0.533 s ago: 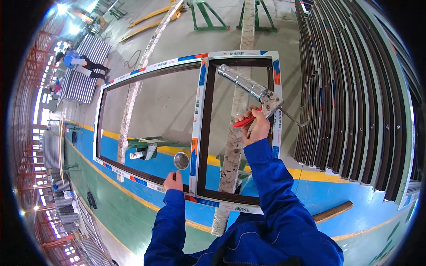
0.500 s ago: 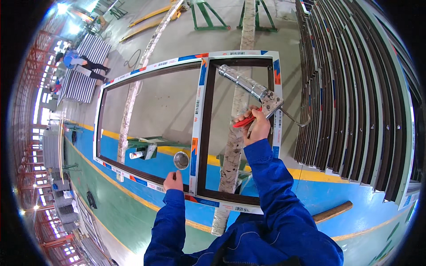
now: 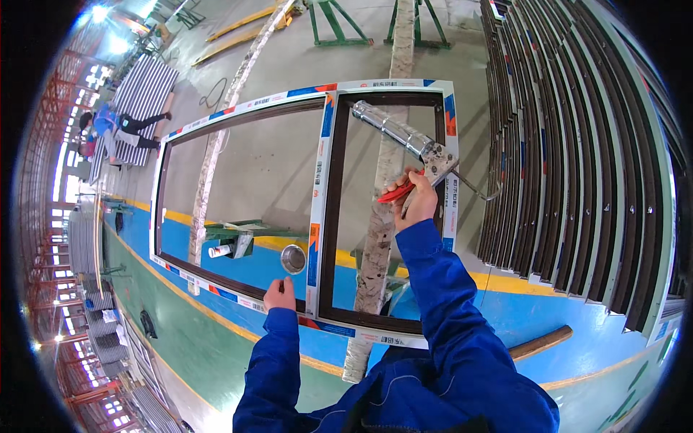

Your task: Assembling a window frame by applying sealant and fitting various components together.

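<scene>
My right hand is closed round the red grip of a silver caulking gun. Its barrel slants over the narrower opening of a window frame, tip close to the dividing bar near the far edge, and a bent rod sticks out at the rear. Closed, my left hand is by the near side of the wider opening. A small dark bit shows at its fingers, too little to name. Just beyond those fingers is a round metal cup; whether they touch it I cannot tell.
Two long, stained beams support the frame. Dark profiles are stacked at the right. Green trestles stand at the back, and a wooden piece lies on the floor at right. A co-worker bends over striped panels at far left.
The caulking gun and my right hand have shifted very slightly left and toward the far side. My left hand stays nearly in place. The co-worker at far left has changed posture.
</scene>
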Available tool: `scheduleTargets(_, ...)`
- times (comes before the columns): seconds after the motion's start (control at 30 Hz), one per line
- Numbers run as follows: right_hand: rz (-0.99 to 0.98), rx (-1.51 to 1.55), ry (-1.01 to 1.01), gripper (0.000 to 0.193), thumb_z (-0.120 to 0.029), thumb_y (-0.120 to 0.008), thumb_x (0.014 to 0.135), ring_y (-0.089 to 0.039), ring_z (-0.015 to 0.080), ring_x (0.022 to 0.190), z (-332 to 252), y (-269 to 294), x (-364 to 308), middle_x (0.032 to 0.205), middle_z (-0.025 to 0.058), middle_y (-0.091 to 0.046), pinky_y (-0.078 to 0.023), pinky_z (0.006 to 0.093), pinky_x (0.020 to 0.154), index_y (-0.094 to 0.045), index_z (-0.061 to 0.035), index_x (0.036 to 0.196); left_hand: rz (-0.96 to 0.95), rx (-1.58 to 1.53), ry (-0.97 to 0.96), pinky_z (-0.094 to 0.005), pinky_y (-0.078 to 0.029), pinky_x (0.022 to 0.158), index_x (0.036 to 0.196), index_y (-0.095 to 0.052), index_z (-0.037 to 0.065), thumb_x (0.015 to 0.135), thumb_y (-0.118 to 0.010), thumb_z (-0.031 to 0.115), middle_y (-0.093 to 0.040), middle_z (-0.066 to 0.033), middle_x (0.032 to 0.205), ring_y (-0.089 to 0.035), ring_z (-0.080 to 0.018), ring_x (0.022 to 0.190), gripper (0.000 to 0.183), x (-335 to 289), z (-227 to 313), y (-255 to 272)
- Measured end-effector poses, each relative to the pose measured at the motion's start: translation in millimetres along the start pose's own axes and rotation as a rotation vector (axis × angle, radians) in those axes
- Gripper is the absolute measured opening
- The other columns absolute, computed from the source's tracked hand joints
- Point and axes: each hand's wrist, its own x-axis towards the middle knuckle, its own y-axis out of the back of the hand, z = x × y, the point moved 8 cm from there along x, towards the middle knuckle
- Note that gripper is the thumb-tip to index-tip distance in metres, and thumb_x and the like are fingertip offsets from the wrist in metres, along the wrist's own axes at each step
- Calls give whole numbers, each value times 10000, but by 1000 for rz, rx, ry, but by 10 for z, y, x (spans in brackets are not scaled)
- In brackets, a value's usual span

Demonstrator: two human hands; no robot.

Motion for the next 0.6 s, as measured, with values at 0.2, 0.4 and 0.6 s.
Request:
scheduleTargets(0.2,-22,-17,-22,213,-182,-532,821,-538,239,622,-40,6,-12,701,64,-525,-479,438,631,-529,-40,980,-10,15,29,-376,-498,655,837,-660,28,854,-613,340,-657,-146,735,-644,-281,677,316,-9,8,26)
scheduleTargets(0.4,-23,-60,-25,207,-186,-535,818,-540,244,611,-82,-4,-36,692,69,-521,-485,436,621,-536,-34,958,20,24,12,-376,-499,657,837,-662,28,854,-614,343,-660,-145,739,-647,-278,680,319,-10,-37,54)
scheduleTargets(0.6,-3,-111,-35,207,-192,-538,819,-554,245,602,-179,13,-72,685,67,-525,-497,438,606,-555,-36,955,9,28,28,-383,-502,662,842,-666,31,854,-613,345,-662,-150,747,-650,-279,687,318,16,-91,-9)
